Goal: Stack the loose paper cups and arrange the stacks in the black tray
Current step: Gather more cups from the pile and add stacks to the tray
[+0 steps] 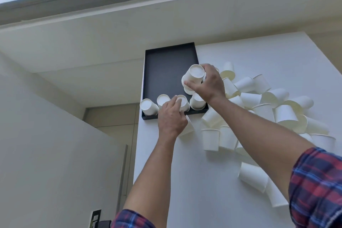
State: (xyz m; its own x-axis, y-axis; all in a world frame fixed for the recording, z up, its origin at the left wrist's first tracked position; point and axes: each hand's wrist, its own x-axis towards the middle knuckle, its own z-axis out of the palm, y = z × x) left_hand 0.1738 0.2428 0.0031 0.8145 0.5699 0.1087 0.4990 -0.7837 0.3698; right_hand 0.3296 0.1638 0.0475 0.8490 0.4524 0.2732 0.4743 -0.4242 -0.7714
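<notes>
A black tray lies on the white table, reaching its left edge. Several upside-down stacks of white paper cups stand in a row along the tray's near wall. My left hand rests its fingers on the third stack in that row. My right hand grips an upside-down cup stack held just above the tray's right side, behind the row. A pile of loose white cups lies on the table to the right of the tray.
More loose cups lie near the table's front right, some upright, some on their sides. The table's left edge drops off beside the tray. A window ledge runs behind the table.
</notes>
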